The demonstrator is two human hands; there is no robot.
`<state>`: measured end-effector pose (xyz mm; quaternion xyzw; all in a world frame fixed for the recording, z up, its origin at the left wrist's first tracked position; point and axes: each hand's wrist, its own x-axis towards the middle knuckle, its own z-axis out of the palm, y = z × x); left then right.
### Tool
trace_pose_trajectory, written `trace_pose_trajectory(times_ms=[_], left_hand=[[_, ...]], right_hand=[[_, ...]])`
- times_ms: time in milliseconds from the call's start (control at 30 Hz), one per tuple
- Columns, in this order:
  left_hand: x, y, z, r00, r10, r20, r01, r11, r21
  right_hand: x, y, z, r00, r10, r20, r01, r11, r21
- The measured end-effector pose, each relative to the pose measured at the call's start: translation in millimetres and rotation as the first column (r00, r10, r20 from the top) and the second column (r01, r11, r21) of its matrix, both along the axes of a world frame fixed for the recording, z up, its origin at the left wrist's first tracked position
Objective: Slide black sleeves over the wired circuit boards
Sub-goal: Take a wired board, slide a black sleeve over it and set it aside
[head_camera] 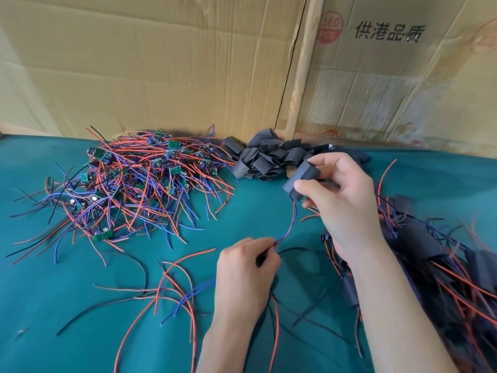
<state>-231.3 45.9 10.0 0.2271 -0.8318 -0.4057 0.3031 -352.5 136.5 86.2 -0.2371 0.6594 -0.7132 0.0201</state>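
Black and soft-looking, a short sleeve (301, 181) is pinched between the thumb and fingers of the right hand (340, 192), raised above the teal cloth (80, 332) near the middle right. A red and blue wire pair (289, 224) hangs from the sleeve's lower end, curving down to the left hand (246, 267), whose curled fingers pinch the wires. The circuit board itself cannot be seen; it is probably inside the sleeve. To finish well, the left hand should likely keep the wires taut while the right eases the sleeve along. Both forearms reach in from the bottom edge. Behind lie a pile of loose sleeves (265, 160), a heap of unsleeved boards (139, 179) to the left, and sleeved ones (430, 251) at right.
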Motion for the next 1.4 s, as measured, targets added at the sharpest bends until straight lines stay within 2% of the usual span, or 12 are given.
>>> trace_pose_trajectory(times_ms=[233,467,533,700,933,1133,1300,1400], left_hand=[[0.4,-0.4,-0.1,1.0,0.001,0.006,-0.001,1.0,-0.008],[0.4,0.0,0.8,0.997,0.035,-0.064,-0.031,0.997,0.069],[0.7,-0.9,1.3,0.995,0.049,-0.083,-0.04,0.993,0.107],[1.4,-3.8,0.9,0.992,0.066,-0.109,-0.039,0.971,0.235],[0.8,-6.0,2.1,0.986,0.094,-0.14,-0.04,0.936,0.35],[-0.8,-6.8,4.5,0.979,0.108,-0.175,-0.024,0.904,0.427],[-0.1,-7.8,7.1,0.974,0.114,-0.194,-0.008,0.88,0.475],[0.6,-6.7,7.5,0.976,0.1,-0.194,0.009,0.87,0.492]], right_hand=[[3.5,-1.8,-0.4,0.983,-0.009,-0.185,0.045,0.981,0.19],[-2.7,-3.1,-13.9,0.978,-0.052,-0.201,0.101,0.964,0.244],[-4.9,-3.0,-16.0,0.986,-0.067,-0.153,0.103,0.965,0.24],[-5.3,-7.0,-18.8,0.981,-0.073,0.179,0.07,0.997,0.018],[-5.3,-6.8,-18.7,0.951,-0.073,0.302,0.089,0.995,-0.038],[3.6,-14.5,-17.5,0.897,0.039,0.44,-0.02,0.999,-0.047],[6.5,-16.5,-15.0,0.878,0.078,0.472,-0.033,0.994,-0.102],[11.0,-18.0,-15.3,0.869,0.162,0.467,-0.141,0.987,-0.08]])
